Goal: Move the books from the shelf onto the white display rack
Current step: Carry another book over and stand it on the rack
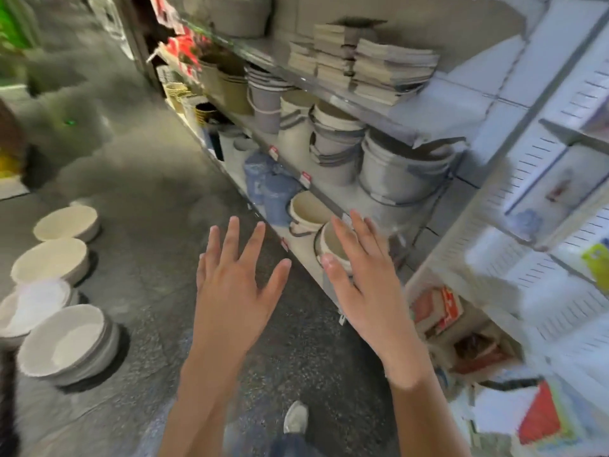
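Left hand [235,291] and right hand [369,288], fingers spread and holding nothing, hover above the floor [158,199] beside the white display rack [514,206]; beyond, stacked books [372,65] lie on the shelf [428,113] above buckets [398,173].

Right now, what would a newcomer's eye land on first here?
Two open bare hands, left hand and right hand, raised mid-frame and holding nothing. Above them, stacks of books lie on the upper shelf. The white display rack stands at right, and pale basins sit on the floor at left.
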A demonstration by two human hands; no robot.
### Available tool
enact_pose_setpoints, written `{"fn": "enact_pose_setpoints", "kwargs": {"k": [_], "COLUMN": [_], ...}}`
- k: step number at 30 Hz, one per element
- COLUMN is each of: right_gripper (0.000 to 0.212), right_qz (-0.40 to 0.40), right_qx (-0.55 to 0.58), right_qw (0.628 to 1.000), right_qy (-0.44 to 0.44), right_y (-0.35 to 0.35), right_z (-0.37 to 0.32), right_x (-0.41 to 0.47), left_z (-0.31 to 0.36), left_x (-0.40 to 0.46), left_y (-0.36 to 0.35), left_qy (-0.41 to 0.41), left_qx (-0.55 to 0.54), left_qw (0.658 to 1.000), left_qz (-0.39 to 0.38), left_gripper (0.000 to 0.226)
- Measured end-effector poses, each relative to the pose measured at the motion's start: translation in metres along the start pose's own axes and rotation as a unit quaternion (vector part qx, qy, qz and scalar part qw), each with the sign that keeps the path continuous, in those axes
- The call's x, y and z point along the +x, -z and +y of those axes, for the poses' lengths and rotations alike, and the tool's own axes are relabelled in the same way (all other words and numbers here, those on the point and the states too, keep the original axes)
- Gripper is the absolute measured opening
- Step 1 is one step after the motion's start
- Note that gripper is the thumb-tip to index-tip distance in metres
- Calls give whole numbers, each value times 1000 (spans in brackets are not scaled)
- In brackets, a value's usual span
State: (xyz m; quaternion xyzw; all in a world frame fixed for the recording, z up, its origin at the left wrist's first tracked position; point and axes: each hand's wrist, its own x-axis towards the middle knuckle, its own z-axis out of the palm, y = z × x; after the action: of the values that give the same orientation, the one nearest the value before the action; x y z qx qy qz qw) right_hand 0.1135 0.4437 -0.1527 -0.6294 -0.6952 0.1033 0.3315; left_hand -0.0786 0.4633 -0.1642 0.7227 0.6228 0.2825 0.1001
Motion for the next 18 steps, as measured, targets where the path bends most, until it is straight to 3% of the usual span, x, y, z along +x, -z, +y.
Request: {"fn": "enact_pose_setpoints", "kwargs": {"k": [12,18], "right_gripper": [76,73], "right_qz": [28,22], "right_qx": [65,75], "right_qw": [997,997], "right_qy": [20,9], "right_y": [-47,-78], "right_z": [32,45], "right_x": [240,322], "left_z": [-20,-40], "left_x": [239,316], "left_y": [-12,-34], "left_qy": [7,15], "left_qx": [-1,-16], "left_qw": [999,999], "left_qz": [32,26], "left_gripper": [80,80]}}
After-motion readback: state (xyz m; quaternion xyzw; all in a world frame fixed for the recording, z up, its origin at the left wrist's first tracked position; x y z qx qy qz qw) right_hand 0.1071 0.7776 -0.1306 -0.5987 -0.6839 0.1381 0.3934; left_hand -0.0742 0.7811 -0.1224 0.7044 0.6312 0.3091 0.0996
